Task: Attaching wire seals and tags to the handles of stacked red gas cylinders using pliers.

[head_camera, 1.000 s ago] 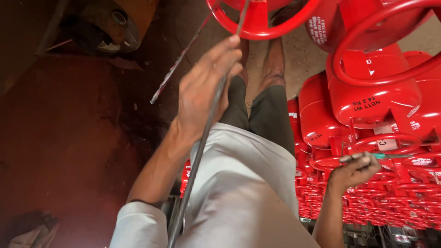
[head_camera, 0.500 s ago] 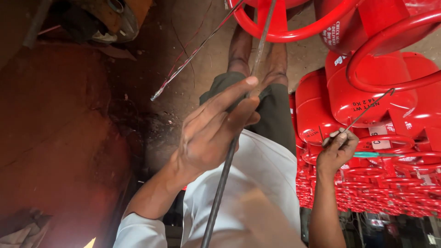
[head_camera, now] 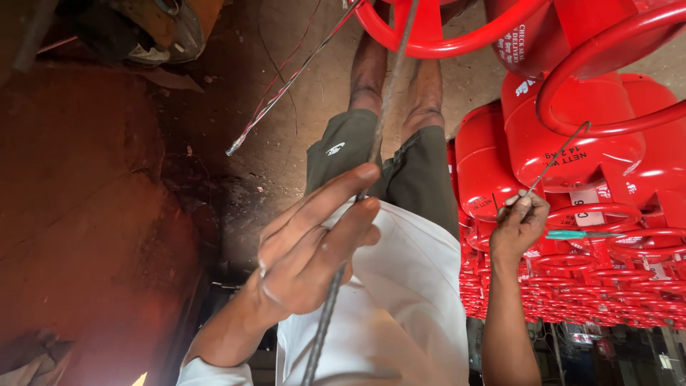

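Far left, a dark reddish wall (head_camera: 86, 236) and dirt floor (head_camera: 300, 107), a loose bundle of thin wires (head_camera: 286, 86) lying across it. Left hand (head_camera: 314, 250) centre frame, fingers (head_camera: 336, 196) stretched out long and loosely curled round a dark twisted metal rod (head_camera: 329, 314) that runs from bottom edge up past the legs to a red ring handle (head_camera: 436, 43) at top. White shirt (head_camera: 407, 286) and dark green shorts (head_camera: 343, 154) below it. Right hand (head_camera: 519, 229) further right, fingertips pinching a thin hooked wire (head_camera: 554, 161) caught on a cylinder's ring. Green-handled tool (head_camera: 572, 234) just beside that hand, grip on it unclear. Red gas cylinders (head_camera: 557, 143) stacked in rows, right side.
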